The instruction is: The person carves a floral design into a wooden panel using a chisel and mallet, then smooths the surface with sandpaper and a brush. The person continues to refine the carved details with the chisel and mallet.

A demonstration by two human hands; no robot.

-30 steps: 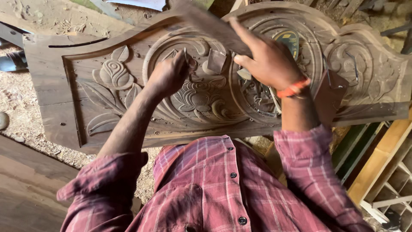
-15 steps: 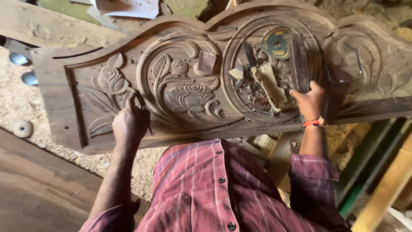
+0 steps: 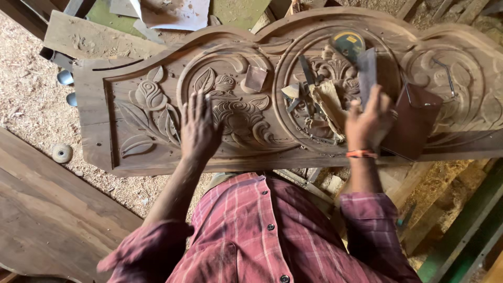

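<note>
A long carved wooden panel [image 3: 131, 99] with flowers, leaves and scrolls lies across the view in front of me. My left hand [image 3: 199, 128] rests flat on the carved flower near the middle, fingers spread, holding nothing. My right hand [image 3: 367, 120] sits on the round medallion to the right. Its fingers lie over the lower end of a grey strip [image 3: 367, 71], and I cannot tell whether they grip it. A pile of chisels and worn paper [image 3: 319, 105] lies just left of that hand, and a brown sheet [image 3: 416, 123] just right of it.
A yellow-labelled disc [image 3: 348, 42] and a small wooden block [image 3: 255, 78] lie on the panel. Sawdust covers the floor at left, with a small wheel [image 3: 62, 153] and metal pieces [image 3: 65, 78]. A dark plank [image 3: 47, 215] lies lower left; boards and paper scraps lie beyond the panel.
My left hand moved right from the panel's lower left leaves onto the central flower and opened flat. My right hand dropped from the medallion's middle to its right side.
</note>
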